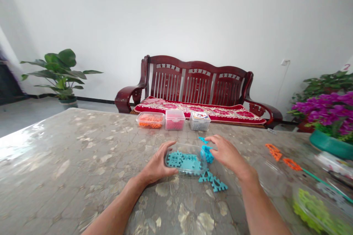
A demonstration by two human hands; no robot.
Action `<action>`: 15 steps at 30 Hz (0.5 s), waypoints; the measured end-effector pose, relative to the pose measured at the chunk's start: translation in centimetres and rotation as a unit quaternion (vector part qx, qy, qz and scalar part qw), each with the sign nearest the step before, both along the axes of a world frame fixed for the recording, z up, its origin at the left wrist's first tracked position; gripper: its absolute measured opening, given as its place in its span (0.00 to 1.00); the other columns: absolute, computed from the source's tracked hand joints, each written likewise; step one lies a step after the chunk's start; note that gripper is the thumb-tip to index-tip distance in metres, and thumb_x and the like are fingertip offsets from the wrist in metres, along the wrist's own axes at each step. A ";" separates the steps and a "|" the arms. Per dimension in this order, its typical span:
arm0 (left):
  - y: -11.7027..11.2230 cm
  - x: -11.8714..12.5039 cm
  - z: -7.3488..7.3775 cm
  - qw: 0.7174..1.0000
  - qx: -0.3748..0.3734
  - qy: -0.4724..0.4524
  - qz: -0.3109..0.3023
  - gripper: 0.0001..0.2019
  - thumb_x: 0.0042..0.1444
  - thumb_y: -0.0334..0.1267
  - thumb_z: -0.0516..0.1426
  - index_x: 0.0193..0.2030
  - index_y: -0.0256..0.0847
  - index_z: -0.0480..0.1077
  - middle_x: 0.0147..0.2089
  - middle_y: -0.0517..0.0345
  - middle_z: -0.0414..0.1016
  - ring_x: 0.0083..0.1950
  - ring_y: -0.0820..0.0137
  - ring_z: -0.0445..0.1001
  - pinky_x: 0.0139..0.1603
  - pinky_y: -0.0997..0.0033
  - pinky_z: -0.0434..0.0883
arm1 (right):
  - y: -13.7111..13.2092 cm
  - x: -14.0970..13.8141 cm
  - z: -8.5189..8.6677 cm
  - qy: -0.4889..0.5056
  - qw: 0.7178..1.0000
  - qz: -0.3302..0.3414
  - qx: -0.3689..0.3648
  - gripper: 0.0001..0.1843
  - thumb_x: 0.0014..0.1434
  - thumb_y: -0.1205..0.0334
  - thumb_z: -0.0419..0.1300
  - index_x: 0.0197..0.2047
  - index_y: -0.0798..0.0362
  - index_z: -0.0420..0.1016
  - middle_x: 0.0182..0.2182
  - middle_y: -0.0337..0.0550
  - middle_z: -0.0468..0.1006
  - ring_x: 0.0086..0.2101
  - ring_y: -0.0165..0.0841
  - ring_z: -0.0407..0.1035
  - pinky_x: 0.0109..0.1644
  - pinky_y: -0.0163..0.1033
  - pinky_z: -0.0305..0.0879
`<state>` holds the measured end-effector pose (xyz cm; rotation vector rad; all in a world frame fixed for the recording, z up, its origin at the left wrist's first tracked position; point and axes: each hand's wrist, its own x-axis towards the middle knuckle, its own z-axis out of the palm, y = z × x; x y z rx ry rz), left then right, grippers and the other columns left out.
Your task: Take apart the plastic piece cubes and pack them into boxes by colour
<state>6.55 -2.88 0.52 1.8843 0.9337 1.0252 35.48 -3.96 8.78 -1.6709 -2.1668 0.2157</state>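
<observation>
A clear plastic box (185, 172) with teal building pieces (190, 162) inside sits on the table in front of me. My left hand (162, 159) is closed around its left side, thumb at the near edge and fingers at the far one. On the box's right, my right hand (223, 152) reaches in with thumb and fingers apart. Its fingertips are close to a small clump of blue pieces (207, 154) and a little blue piece (203, 140) beyond it; whether they touch is unclear. Teal triangular pieces (217, 184) lie at the box's near right corner.
Lidded boxes of orange pieces (150, 120), pink pieces (175, 120) and grey pieces (199, 122) line the far edge. To the right are orange triangular pieces (273, 152), a clear lid (268, 176), a box of lime pieces (314, 209) and a flower pot (331, 143).
</observation>
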 end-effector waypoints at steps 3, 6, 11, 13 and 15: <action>0.0 -0.1 0.0 1.000 -0.005 -0.001 0.004 0.44 0.40 0.37 0.68 0.66 0.44 0.57 0.66 0.45 0.61 0.62 0.53 0.68 0.63 0.49 0.68 | 0.4 0.9 -1.0 -0.030 0.998 -0.031 -0.044 0.28 0.49 0.73 0.56 0.54 0.52 0.74 0.53 0.49 0.77 0.54 0.41 0.68 0.61 0.42 0.58; 0.0 -0.2 0.0 1.000 0.001 0.001 0.006 0.45 0.40 0.37 0.68 0.66 0.44 0.57 0.66 0.45 0.61 0.62 0.53 0.68 0.63 0.48 0.68 | 0.8 1.1 -2.2 -0.038 0.996 -0.036 -0.072 0.28 0.49 0.69 0.60 0.55 0.51 0.74 0.54 0.50 0.76 0.54 0.43 0.68 0.59 0.44 0.60; 0.0 -0.1 0.1 1.000 0.013 0.006 0.008 0.44 0.39 0.36 0.68 0.66 0.43 0.58 0.66 0.45 0.62 0.62 0.52 0.68 0.64 0.48 0.67 | 1.0 0.9 -2.9 -0.055 0.996 -0.042 -0.061 0.29 0.49 0.68 0.61 0.57 0.51 0.73 0.54 0.50 0.76 0.54 0.44 0.69 0.57 0.44 0.62; 0.0 -0.1 0.2 1.000 0.016 0.008 0.008 0.44 0.39 0.35 0.68 0.66 0.43 0.58 0.66 0.46 0.62 0.63 0.52 0.68 0.64 0.49 0.67 | 1.0 0.9 -2.8 -0.059 0.995 -0.048 -0.059 0.28 0.49 0.68 0.60 0.56 0.51 0.73 0.53 0.50 0.77 0.53 0.44 0.70 0.57 0.44 0.62; 0.0 -0.1 0.2 1.000 0.016 0.006 0.006 0.44 0.39 0.35 0.68 0.66 0.43 0.58 0.66 0.45 0.61 0.63 0.52 0.68 0.64 0.48 0.67 | 1.1 0.8 -2.4 -0.047 0.996 -0.059 -0.046 0.29 0.48 0.69 0.60 0.56 0.51 0.73 0.53 0.49 0.77 0.53 0.43 0.70 0.57 0.43 0.61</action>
